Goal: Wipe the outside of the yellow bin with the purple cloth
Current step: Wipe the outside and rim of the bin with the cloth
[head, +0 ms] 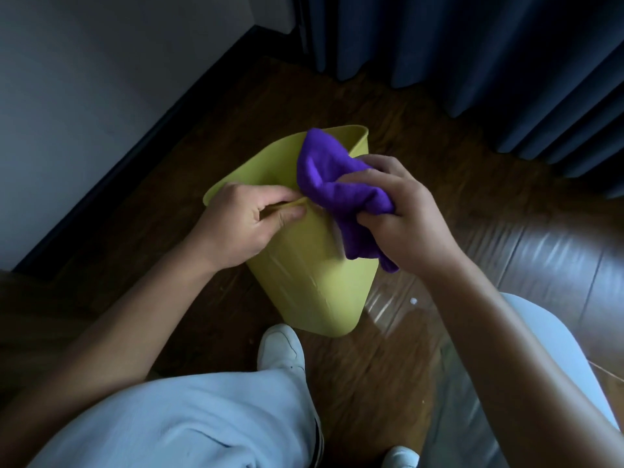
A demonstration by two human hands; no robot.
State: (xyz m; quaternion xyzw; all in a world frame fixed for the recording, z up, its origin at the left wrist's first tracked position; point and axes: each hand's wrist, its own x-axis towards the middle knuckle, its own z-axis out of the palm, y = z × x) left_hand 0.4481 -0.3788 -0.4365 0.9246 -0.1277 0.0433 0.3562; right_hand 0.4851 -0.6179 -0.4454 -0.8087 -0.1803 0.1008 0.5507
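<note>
The yellow bin (314, 282) is smooth, tapered plastic, tilted on the dark wooden floor (422, 136), just beyond a white shoe (282, 347). The left hand (243, 221) pinches its near rim; the right hand (401, 214) clutches the bunched purple cloth (337, 190) against the rim and outer wall.

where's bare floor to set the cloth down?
Bare floor between bin, wall and curtain; another patch right of the bin, before the curtain. Crowded near the shoe, where both hands work.
</note>
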